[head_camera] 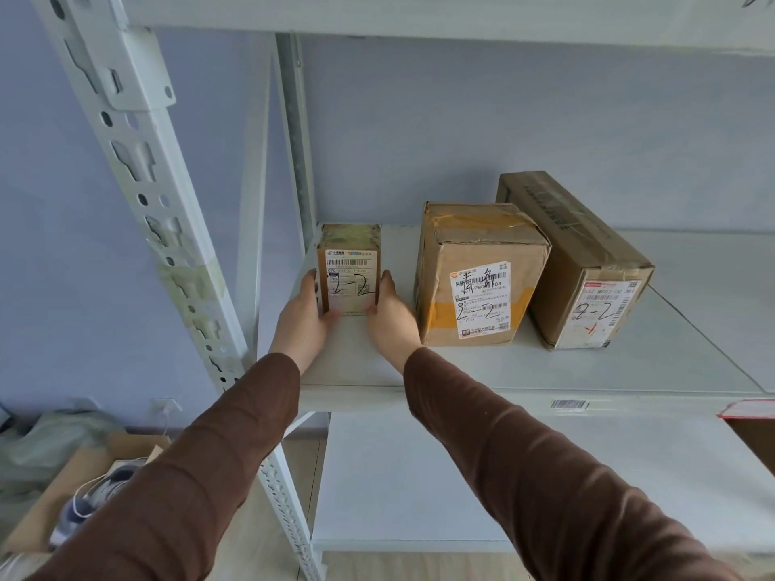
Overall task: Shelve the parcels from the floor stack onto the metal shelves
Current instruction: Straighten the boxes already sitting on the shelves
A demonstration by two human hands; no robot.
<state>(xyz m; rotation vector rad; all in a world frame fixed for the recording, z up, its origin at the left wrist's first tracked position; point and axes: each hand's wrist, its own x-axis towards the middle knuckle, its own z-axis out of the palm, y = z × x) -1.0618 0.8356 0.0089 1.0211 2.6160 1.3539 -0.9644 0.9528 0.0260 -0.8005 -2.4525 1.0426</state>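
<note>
A small brown parcel (350, 268) with a white label marked "2-2" stands upright at the left end of the white metal shelf (629, 371). My left hand (302, 318) holds its left side and my right hand (392, 314) holds its right side, thumbs at the bottom of its front face. To the right stand a medium cardboard parcel (478, 272) and a long cardboard parcel (583, 262), both with labels marked "2-2". They sit apart from the small parcel.
A perforated white upright post (138, 169) rises at the left. A lower shelf (419, 475) lies beneath. On the floor at bottom left an open cardboard box (84, 475) holds shoes, with grey bags (50, 438) behind. A box corner (750, 425) shows at the right edge.
</note>
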